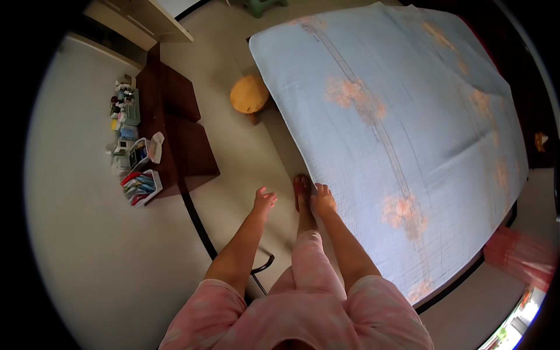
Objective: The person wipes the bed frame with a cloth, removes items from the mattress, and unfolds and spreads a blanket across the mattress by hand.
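My left hand [265, 200] is held out over the bare floor, its fingers apart and nothing in them. Close to the near left edge of the bed, my right hand [324, 200] has its fingers spread and holds nothing; whether it touches the cover cannot be told. The light blue bed cover [361, 151] with orange flower patterns lies over the bed, slightly wrinkled at the right. Between my hands, a foot in a dark red slipper [301, 189] rests on the floor beside the bed.
A round wooden stool [249, 94] stands by the bed. At the left, a dark wooden cabinet [184, 146] bears bottles and a white basket [153, 188] of colourful packets. A black curved handle [265, 265] is near my left forearm. A green stool [259, 7] stands far back.
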Tool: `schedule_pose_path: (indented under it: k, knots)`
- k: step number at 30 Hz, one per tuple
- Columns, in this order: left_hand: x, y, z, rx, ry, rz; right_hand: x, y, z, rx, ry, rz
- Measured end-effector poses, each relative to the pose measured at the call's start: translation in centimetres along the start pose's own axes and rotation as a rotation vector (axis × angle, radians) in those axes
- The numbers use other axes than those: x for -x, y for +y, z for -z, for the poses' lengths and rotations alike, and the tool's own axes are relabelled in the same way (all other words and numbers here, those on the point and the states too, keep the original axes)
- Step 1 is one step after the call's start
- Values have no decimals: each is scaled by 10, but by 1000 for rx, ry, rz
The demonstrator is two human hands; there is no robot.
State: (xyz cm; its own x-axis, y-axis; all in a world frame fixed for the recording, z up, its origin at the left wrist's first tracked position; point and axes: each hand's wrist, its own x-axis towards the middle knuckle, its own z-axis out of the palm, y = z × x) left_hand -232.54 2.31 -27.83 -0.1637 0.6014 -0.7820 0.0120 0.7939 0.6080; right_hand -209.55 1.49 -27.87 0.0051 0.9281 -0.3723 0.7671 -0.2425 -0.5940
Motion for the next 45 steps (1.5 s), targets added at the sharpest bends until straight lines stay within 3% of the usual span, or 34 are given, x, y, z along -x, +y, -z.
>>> schedule_pose_path:
  k: [3, 8, 13, 18, 22, 26, 31, 35, 39, 45]
  knots:
    - [-34, 40, -9, 8, -66, 49, -75, -34, -1, -15, -25, -6]
    - [-85, 116, -22, -31, -135, 93, -212, -86, -14, 215, 298, 160]
    - [-141, 153, -6, 20, -145, 123, -301, -126, -24, 420, 75, -71]
    - [-173, 175, 20, 45, -125, 202, -330, -127, -36, 677, 17, -93]
    - [-199, 193, 28, 42, -165, 204, -346, -119, -49, 699, 41, -117]
    - [-230, 212, 29, -18, -279, 202, -356, -119, -53, 525, -2, -250]
    - [-265, 266, 43, -97, -397, 130, -356, -137, -25, 137, 180, -369]
    - [-295, 306, 66, -176, -387, 131, -342, -133, -38, 116, 181, -321]
    - [-317, 347, 94, -226, -375, 145, -358, -131, -26, 97, 28, -293]
    - [-384, 399, 96, -177, -281, -17, -394, -171, -15, 189, 134, -325]
